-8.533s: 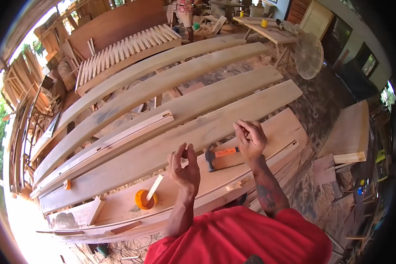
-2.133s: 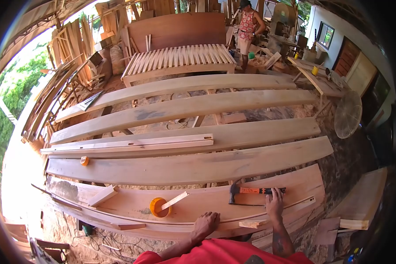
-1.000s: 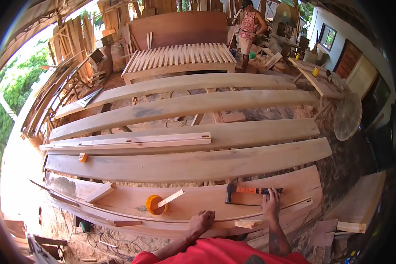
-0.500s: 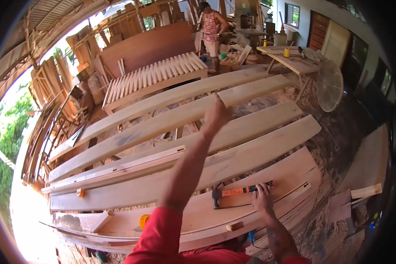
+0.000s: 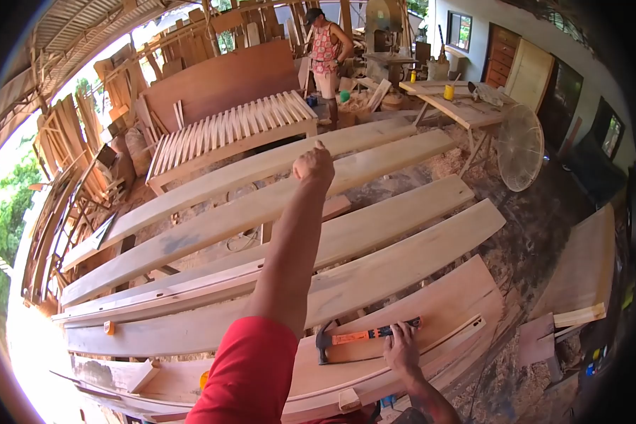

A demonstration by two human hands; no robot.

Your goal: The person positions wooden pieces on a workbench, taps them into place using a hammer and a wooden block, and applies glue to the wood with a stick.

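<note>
My left hand [image 5: 314, 164] is stretched far forward above the long boards. It is closed into a fist with one digit sticking up, and nothing shows in it. My right hand [image 5: 401, 348] has its fingers over the dark grip of a claw hammer [image 5: 357, 337] with an orange handle. The hammer lies on a wide, pale-reddish wooden board [image 5: 451, 305], its head to the left. Beside my right hand, a narrow wooden strip [image 5: 454, 339] with a slot runs along the board. A small wood block [image 5: 348, 401] sits near the front edge.
Several long planks [image 5: 403, 244] lie side by side ahead. A slatted wooden frame [image 5: 233, 138] and a standing person [image 5: 326, 60] are farther back. At right are a work table [image 5: 449, 106] and a round fan guard [image 5: 521, 148]. An orange tape measure [image 5: 109, 328] rests at left.
The view has shifted, so most things sit further left in it. My left fist has moved left over the planks, and its digit stands out less. My right hand stays at the hammer's grip.
</note>
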